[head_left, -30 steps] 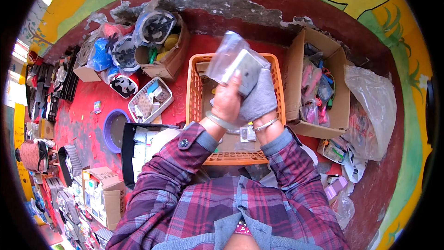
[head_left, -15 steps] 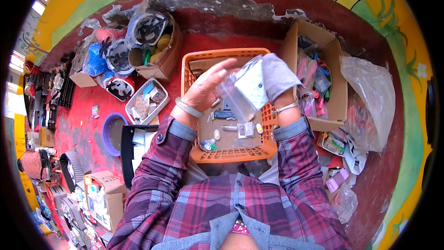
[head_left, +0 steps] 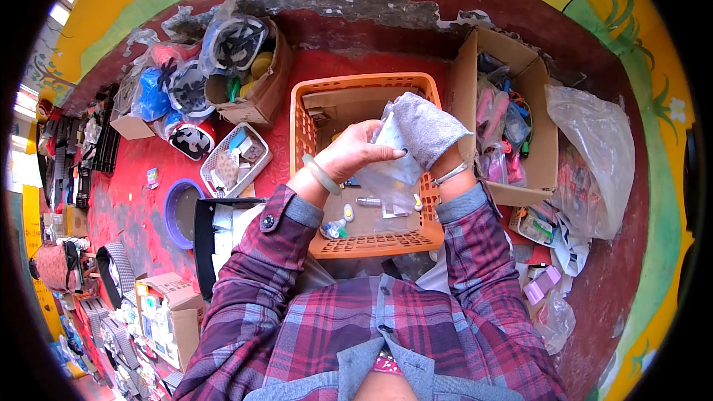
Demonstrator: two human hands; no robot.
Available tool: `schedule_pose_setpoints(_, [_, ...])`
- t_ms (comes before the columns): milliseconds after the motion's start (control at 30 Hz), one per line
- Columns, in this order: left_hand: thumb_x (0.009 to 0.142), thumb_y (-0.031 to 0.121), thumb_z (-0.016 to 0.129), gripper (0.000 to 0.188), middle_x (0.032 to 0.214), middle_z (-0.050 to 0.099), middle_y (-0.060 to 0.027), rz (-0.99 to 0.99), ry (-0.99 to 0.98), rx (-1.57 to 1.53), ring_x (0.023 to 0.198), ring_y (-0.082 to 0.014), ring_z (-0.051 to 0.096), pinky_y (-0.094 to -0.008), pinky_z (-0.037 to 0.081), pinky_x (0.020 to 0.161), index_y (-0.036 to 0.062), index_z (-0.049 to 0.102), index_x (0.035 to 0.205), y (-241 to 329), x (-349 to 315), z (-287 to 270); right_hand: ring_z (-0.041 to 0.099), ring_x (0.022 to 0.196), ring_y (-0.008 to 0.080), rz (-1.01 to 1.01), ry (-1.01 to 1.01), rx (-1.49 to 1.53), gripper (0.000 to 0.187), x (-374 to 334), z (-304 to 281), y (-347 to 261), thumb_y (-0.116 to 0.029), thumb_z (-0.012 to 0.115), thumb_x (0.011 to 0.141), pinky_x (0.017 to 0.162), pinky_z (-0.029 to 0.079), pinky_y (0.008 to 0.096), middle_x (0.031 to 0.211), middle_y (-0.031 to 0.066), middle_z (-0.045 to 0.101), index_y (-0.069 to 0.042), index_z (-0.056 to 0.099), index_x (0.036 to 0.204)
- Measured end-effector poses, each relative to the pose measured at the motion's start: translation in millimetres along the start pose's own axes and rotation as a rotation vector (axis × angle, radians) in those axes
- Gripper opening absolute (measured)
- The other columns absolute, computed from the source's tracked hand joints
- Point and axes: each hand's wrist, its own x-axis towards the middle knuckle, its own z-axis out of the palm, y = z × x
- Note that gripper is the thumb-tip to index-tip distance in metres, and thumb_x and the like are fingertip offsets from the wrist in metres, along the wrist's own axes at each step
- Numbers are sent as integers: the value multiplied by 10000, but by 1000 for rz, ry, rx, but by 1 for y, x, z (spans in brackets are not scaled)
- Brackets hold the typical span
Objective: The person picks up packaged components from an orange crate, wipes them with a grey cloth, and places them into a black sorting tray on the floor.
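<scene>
My left hand (head_left: 347, 154) pinches a clear plastic bag (head_left: 397, 184) by its upper left edge, thumb across the front. A flat whitish sheet or card (head_left: 396, 150) with a dark dot shows inside the bag. Over my right hand (head_left: 447, 161) lies a grey cloth (head_left: 431, 130), pressed against the bag's right side. The cloth hides the fingers of that hand. Both hands are above an orange plastic basket (head_left: 371, 245). Within the basket are a silvery cylinder (head_left: 368, 201), small white-and-yellow items (head_left: 348, 212) and other small parts, partly covered by the bag.
An open cardboard box (head_left: 512, 194) of colourful bagged goods stands right of the basket. Left are a white tray (head_left: 236, 157), a purple basin (head_left: 180, 212) and a black box (head_left: 204, 252). Another carton (head_left: 260, 108) holds helmet-like items. A painted wall rises behind.
My left hand has gone from spread fingers to pinching the bag, moving right and downward. The grey cloth has shifted left and now covers more of the sheet.
</scene>
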Motion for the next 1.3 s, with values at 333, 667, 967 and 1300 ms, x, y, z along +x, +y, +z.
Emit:
schedule_pose_setpoints(333, [775, 1, 683, 449, 1085, 625, -66, 80, 80, -302, 968, -162, 606, -298, 469, 879, 3, 525, 1194, -4, -3, 0, 628, 792, 218, 112, -202, -551, 125, 23, -40, 20, -164, 586, 742, 654, 483, 332, 728, 71, 651, -112, 699, 740])
schedule_pose_setpoints(667, [1001, 317, 353, 430, 1260, 524, -94, 439, 257, -326, 1137, -185, 516, -322, 389, 994, 25, 415, 1311, -29, 16, 12, 514, 1057, 306, 239, 298, -212, 436, 20, 12, -34, -257, 554, 841, 939, 388, 405, 1142, 192, 536, 14, 518, 1180])
schedule_pose_setpoints(967, [1007, 278, 336, 419, 1257, 525, -109, 504, 236, -175, 1142, -193, 517, -318, 389, 993, -10, 427, 1296, -36, 10, 7, 478, 1129, 364, 235, 428, -152, 576, 23, 16, -35, -262, 551, 832, 1008, 343, 414, 1211, 241, 502, 49, 399, 1293])
schedule_pose_setpoints(1300, [991, 299, 347, 453, 1293, 492, -173, 454, 54, -782, 1191, -299, 493, -416, 395, 1003, -7, 382, 1323, 9, -6, 3, 568, 829, 138, 566, 229, 1636, 255, 6, 22, 21, -109, 620, 781, 761, 467, 252, 956, 62, 605, -23, 563, 1014])
